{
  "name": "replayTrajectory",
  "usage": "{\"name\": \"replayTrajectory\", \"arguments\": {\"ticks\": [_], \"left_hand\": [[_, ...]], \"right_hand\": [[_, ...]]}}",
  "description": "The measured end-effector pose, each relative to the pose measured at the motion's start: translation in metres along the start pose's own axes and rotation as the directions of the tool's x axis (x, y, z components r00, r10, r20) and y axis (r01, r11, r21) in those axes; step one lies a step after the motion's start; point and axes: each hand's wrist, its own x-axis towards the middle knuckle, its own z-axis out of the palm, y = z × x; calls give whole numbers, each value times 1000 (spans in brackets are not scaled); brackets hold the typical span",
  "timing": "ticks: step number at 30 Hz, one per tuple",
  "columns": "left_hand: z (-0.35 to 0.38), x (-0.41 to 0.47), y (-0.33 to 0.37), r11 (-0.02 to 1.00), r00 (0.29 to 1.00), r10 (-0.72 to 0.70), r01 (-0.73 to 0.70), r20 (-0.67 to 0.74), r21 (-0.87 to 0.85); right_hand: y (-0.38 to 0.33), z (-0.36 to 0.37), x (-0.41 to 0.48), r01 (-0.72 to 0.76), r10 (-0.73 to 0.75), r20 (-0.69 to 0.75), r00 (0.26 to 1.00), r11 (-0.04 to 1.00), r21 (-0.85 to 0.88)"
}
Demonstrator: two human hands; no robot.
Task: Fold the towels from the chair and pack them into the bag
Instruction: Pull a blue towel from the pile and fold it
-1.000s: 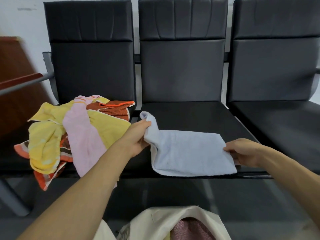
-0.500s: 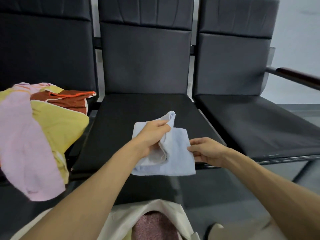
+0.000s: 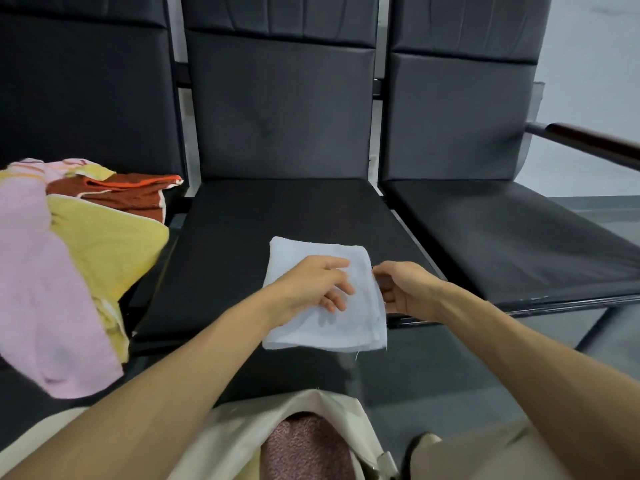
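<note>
A pale blue towel (image 3: 311, 251) lies folded into a small rectangle on the front of the middle black seat (image 3: 277, 209), its near edge hanging over the seat's front. My left hand (image 3: 317, 287) rests palm-down on top of it, fingers spread. My right hand (image 3: 403, 289) pinches the towel's right edge. On the left seat lies a heap of unfolded towels: pink (image 3: 45, 296), yellow (image 3: 107, 247) and rust-orange (image 3: 124, 192). A cream bag (image 3: 242, 431) stands open on the floor below me, with a dark pink towel (image 3: 304, 452) inside.
The right black seat (image 3: 512, 237) holds nothing, and a dark armrest (image 3: 588, 140) sticks out at its far side. Grey floor runs under the seats. My shoe (image 3: 422, 445) is beside the bag.
My left hand carried the towel's left end over to the right, folding it in half twice, and now lies flat on it. The view has swung right.
</note>
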Motion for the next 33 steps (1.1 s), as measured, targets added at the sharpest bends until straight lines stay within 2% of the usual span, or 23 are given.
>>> {"name": "replayTrajectory", "arguments": {"ticks": [4, 8, 11, 14, 16, 18, 20, 22, 26, 28, 31, 33], "left_hand": [[-31, -14, -5, 997, 980, 20, -3, -199, 83], [-57, -32, -16, 990, 947, 20, 26, -322, 137], [-70, -44, -21, 993, 927, -21, 62, -375, 100], [-84, -57, -20, 979, 929, -163, 109, -332, -174], [-94, -67, -22, 958, 930, -195, 111, -312, -265], [-100, -81, -33, 954, 927, -203, 114, -316, -279], [-101, -99, -49, 951, 924, -229, 145, -305, -275], [-96, -118, -70, 919, 921, -275, 167, -277, -356], [-55, -151, -129, 690, 907, -407, 228, -108, -687], [-26, -162, -160, 587, 901, -433, 274, -10, -762], [8, -169, -194, 645, 873, -487, 358, -3, -675], [25, -168, -207, 730, 852, -523, 446, -3, -517]], "right_hand": [[-2, 11, -2, 45, -64, -70, 995, 966, -254], [-12, 35, -5, 191, -261, -113, 959, 885, -424], [-28, 62, -18, 292, -326, -69, 943, 908, -301], [-45, 92, -36, 356, -354, 50, 934, 931, -76], [-52, 107, -45, 360, -361, 127, 924, 932, 37], [-52, 117, -53, 331, -341, 170, 925, 940, 87], [-47, 124, -63, 300, -306, 193, 932, 952, 61], [-36, 131, -73, 258, -264, 223, 938, 965, 55], [4, 137, -89, 163, -177, 216, 960, 983, 82], [30, 134, -98, 97, -111, 227, 967, 993, 72], [73, 120, -98, -37, 56, 209, 976, 995, -92], [104, 105, -92, -132, 174, 143, 974, 956, -262]]}}
